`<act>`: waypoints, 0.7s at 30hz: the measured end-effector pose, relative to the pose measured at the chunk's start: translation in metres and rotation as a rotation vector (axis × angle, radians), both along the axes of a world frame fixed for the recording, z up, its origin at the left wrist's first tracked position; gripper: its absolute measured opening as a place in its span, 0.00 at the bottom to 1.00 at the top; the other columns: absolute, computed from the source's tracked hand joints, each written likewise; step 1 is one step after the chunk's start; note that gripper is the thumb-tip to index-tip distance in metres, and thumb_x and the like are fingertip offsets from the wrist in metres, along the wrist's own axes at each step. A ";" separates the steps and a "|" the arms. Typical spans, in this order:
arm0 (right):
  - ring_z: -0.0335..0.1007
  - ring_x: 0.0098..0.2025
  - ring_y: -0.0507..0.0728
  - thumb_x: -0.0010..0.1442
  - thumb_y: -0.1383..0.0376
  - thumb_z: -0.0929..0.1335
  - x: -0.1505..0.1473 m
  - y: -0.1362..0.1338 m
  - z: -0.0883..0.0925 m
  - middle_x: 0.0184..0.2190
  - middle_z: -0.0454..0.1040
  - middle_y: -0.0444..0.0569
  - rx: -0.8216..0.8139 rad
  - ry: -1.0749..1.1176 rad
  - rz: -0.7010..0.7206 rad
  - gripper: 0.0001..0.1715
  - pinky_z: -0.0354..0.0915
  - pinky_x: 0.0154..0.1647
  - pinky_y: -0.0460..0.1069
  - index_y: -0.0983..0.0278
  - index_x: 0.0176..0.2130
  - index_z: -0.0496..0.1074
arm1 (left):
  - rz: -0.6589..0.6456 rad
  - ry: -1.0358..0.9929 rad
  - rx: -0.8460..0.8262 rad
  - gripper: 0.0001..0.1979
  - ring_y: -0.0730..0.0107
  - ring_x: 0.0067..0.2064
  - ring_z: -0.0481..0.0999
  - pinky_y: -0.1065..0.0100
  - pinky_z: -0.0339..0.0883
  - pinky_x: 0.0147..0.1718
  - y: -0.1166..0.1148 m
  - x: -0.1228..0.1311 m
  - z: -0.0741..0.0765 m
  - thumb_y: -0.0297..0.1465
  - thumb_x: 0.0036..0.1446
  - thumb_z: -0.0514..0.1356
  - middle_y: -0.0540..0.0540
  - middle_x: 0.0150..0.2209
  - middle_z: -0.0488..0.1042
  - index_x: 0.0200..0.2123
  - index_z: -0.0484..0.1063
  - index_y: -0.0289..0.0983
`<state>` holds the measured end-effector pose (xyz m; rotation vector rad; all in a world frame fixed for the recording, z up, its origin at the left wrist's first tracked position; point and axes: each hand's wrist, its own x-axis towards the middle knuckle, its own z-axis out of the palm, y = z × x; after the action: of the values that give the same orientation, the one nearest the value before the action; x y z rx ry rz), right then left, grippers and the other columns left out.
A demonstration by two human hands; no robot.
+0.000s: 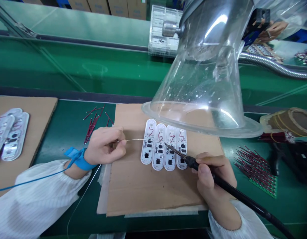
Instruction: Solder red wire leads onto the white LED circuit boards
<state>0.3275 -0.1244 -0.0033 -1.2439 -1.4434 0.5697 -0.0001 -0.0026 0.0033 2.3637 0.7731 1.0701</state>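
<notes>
Several white oblong circuit boards [158, 161] lie side by side on a cardboard sheet [143, 196], with black chips and short red wires on them. My right hand [214, 172] grips a soldering iron [192, 163], its tip touching or just above the second and third boards. Pinched in my left hand [107, 144] is a thin solder wire [134, 139], which stretches across to the iron's tip. The wire's tail hangs below that hand to the table. A blue wrist strap [80, 158] circles my left wrist. Loose dark red wires [91, 127] lie just beyond the left hand.
A clear fume hood [198, 89] hangs over the boards' far end. At left, finished-looking boards [16, 139] rest on cardboard. On the right are a green board with many red wires [261, 172] and a tape roll [290, 119]. Another person's hand [274, 31] shows at back right.
</notes>
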 end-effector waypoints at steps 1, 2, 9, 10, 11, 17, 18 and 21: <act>0.74 0.27 0.54 0.76 0.61 0.73 0.000 -0.001 -0.002 0.30 0.76 0.43 -0.001 0.027 -0.006 0.04 0.71 0.27 0.49 0.57 0.46 0.76 | 0.003 -0.001 -0.003 0.14 0.72 0.22 0.59 0.66 0.53 0.22 0.000 -0.001 -0.001 0.18 0.62 0.59 0.57 0.23 0.60 0.33 0.63 0.43; 0.74 0.28 0.54 0.77 0.60 0.73 0.000 -0.001 -0.003 0.30 0.76 0.43 -0.009 0.038 -0.008 0.05 0.72 0.28 0.49 0.57 0.45 0.76 | 0.004 -0.001 -0.008 0.14 0.72 0.23 0.59 0.66 0.53 0.22 0.001 -0.003 -0.001 0.18 0.62 0.60 0.57 0.24 0.60 0.33 0.63 0.43; 0.78 0.28 0.53 0.78 0.53 0.73 -0.003 0.002 0.004 0.34 0.81 0.45 -0.081 -0.138 0.020 0.11 0.72 0.26 0.47 0.57 0.45 0.75 | -0.006 -0.026 -0.004 0.15 0.72 0.23 0.58 0.66 0.53 0.22 0.002 -0.003 -0.005 0.17 0.62 0.59 0.57 0.24 0.60 0.34 0.63 0.44; 0.78 0.28 0.53 0.78 0.53 0.73 -0.004 0.003 0.005 0.34 0.81 0.45 -0.082 -0.156 0.023 0.12 0.72 0.26 0.47 0.57 0.45 0.75 | -0.007 -0.022 -0.003 0.15 0.72 0.22 0.58 0.66 0.53 0.22 0.002 -0.002 -0.005 0.17 0.61 0.59 0.58 0.24 0.60 0.33 0.63 0.44; 0.79 0.28 0.54 0.78 0.52 0.72 -0.004 0.003 0.006 0.34 0.81 0.45 -0.079 -0.172 0.023 0.13 0.72 0.26 0.47 0.56 0.45 0.75 | -0.007 -0.018 0.000 0.15 0.72 0.22 0.58 0.66 0.53 0.22 0.002 -0.002 -0.004 0.17 0.61 0.59 0.58 0.24 0.60 0.33 0.63 0.44; 0.80 0.27 0.55 0.78 0.53 0.73 -0.007 0.005 0.009 0.32 0.81 0.45 -0.088 -0.198 0.030 0.13 0.74 0.26 0.48 0.57 0.43 0.74 | -0.010 0.009 0.011 0.13 0.74 0.21 0.58 0.67 0.51 0.21 0.001 0.003 0.000 0.18 0.60 0.59 0.58 0.22 0.60 0.31 0.64 0.43; 0.80 0.27 0.55 0.77 0.53 0.73 -0.006 0.005 0.009 0.32 0.81 0.45 -0.091 -0.194 0.026 0.12 0.74 0.26 0.48 0.57 0.43 0.74 | -0.010 0.020 0.005 0.13 0.74 0.20 0.58 0.67 0.51 0.21 0.001 0.004 0.002 0.18 0.59 0.58 0.58 0.21 0.60 0.30 0.64 0.43; 0.79 0.28 0.55 0.77 0.53 0.73 -0.002 0.005 0.006 0.32 0.81 0.44 -0.116 -0.166 0.017 0.11 0.75 0.27 0.48 0.56 0.44 0.76 | -0.002 0.036 -0.010 0.13 0.74 0.20 0.57 0.66 0.51 0.21 0.000 0.005 0.004 0.19 0.59 0.58 0.58 0.20 0.60 0.29 0.63 0.43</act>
<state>0.3259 -0.1198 0.0022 -1.3984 -1.5789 0.5797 0.0054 -0.0023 0.0074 2.3813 0.7867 1.0229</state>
